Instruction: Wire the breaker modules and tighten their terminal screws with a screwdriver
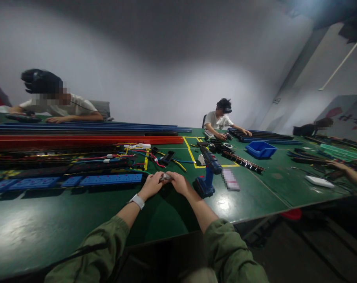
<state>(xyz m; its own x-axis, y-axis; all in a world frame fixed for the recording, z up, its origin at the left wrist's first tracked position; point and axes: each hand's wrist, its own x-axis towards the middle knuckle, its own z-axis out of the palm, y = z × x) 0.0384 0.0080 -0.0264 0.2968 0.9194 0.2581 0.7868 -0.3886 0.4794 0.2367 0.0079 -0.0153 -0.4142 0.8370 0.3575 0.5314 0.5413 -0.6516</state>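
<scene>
The blue open-topped bin [263, 153] stands on the green surface [255, 200], its plastic walls flaring toward the rim; what lies inside cannot be made out from here. Farther right is a pale green plastic tray [339, 152], its contents too blurred to tell, with a co-worker's arm [353, 177] reaching in near it. The left hand [152, 184] and right hand [180, 183] meet over the surface, fingers closed around a small metallic-looking piece [165, 177] held between them, just beyond the end of a blue power strip [110, 179]. That strip is long and flat, its smooth face divided into rows of sockets. Just right of the right hand, a blue and black cordless drill [207, 173] stands upright on its block-shaped battery base. Thin, flexible wires [131, 151] in red, yellow and blue curl loosely beyond the strip, near a straight, glossy red bar [78, 140]. A watch [137, 201] with a light band circles the left wrist, below it a creased green fabric sleeve [104, 239].
</scene>
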